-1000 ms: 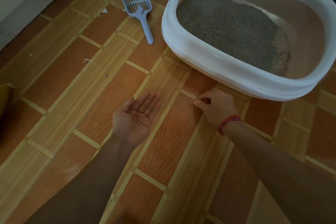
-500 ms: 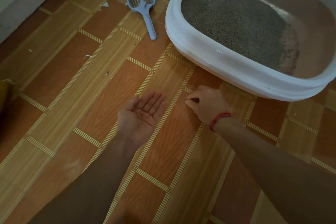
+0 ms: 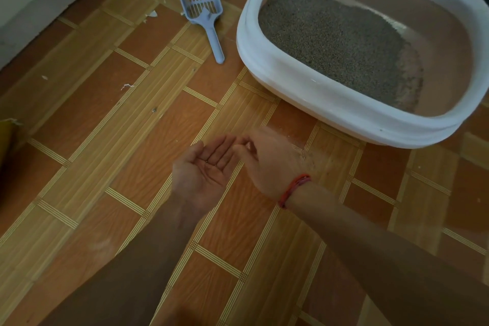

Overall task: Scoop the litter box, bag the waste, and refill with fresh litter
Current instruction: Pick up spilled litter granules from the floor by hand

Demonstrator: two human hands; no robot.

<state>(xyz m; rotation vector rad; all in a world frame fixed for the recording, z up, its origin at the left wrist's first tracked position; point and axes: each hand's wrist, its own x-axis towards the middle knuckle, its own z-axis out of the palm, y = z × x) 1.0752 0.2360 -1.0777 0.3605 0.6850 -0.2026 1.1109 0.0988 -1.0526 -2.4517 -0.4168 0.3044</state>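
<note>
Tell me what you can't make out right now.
Head view:
- Right hand: motion blur hides whether it pinches anything.
- Left hand: specks on the palm, too small to identify.
- Litter box: far side cut off by the frame's edges.
- Yellowish object: mostly cut off at left edge.

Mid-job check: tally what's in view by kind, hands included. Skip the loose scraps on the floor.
Litter box: 1
Scoop: 1
Hands: 2 (left hand, right hand)
Red wristband: 1
Total: 5
</note>
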